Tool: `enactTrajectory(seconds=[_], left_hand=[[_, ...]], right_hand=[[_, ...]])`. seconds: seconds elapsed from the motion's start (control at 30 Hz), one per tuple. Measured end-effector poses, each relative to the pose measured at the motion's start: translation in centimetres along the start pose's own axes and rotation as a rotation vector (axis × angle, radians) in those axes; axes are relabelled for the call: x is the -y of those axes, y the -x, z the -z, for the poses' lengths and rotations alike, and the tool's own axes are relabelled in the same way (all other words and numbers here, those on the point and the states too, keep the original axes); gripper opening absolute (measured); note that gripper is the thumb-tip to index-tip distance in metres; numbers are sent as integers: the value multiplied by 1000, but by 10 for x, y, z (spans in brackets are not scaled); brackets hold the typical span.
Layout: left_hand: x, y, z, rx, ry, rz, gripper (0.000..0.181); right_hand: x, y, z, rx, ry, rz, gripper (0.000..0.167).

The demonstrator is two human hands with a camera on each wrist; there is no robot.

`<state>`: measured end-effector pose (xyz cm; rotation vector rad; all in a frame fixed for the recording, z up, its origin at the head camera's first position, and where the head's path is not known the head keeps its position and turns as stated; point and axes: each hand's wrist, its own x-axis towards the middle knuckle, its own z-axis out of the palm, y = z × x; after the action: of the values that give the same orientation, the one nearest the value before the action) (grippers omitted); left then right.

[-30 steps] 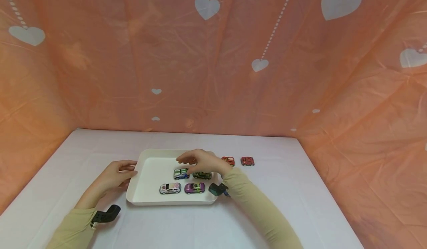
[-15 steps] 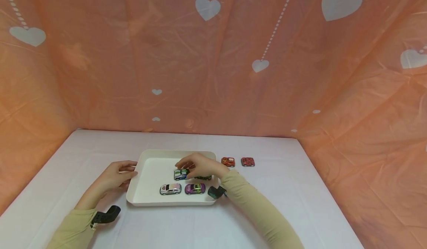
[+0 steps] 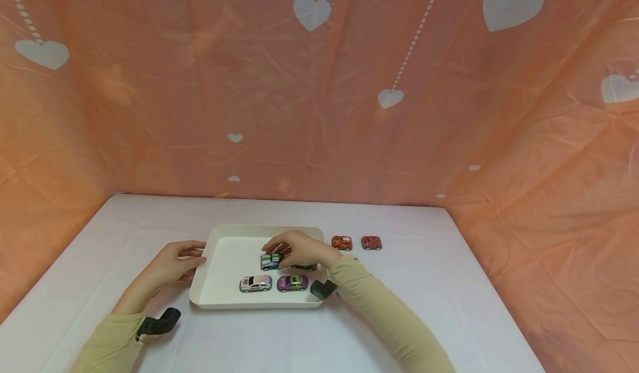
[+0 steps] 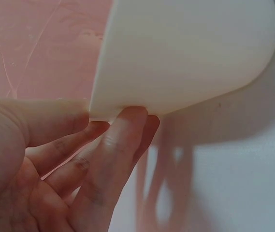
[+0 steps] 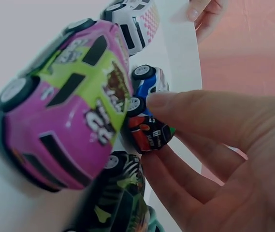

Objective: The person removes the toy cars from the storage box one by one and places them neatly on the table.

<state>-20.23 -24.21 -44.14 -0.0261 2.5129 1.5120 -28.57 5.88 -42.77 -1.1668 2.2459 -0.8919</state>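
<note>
A white tray (image 3: pixel 257 305) holds several toy cars. My right hand (image 3: pixel 302 248) pinches a blue, white and green toy car (image 3: pixel 269 261) at its back row; the right wrist view shows the thumb on one side of this car (image 5: pixel 149 130) and fingertips at the other. Just right of it, a dark green patterned car (image 3: pixel 305 267) is partly covered by the hand. In front stand a white car (image 3: pixel 255 283) and a purple and yellow-green car (image 3: pixel 292 283). At the tray's left edge, my left hand (image 3: pixel 170 265) touches the outer wall with extended fingers and thumb.
Two red cars (image 3: pixel 341 243) (image 3: pixel 371 243) stand on the white-covered table (image 3: pixel 239 339), right of the tray. Part of something behind the right sleeve near the tray's right edge is hidden. An orange curtain with hearts (image 3: pixel 279 156) encloses the back and sides.
My right hand has come down from just above the tray onto the blue, white and green car, and its fingers have drawn in around it. The left hand has stayed at the tray edge.
</note>
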Motion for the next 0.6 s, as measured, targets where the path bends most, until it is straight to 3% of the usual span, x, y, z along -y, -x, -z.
enactTrajectory(seconds=[0.6], left_hand=[[-1,2,-2,-15,-12,-5,46]], right_hand=[[-3,-3,-5,-41,41,-54,42]])
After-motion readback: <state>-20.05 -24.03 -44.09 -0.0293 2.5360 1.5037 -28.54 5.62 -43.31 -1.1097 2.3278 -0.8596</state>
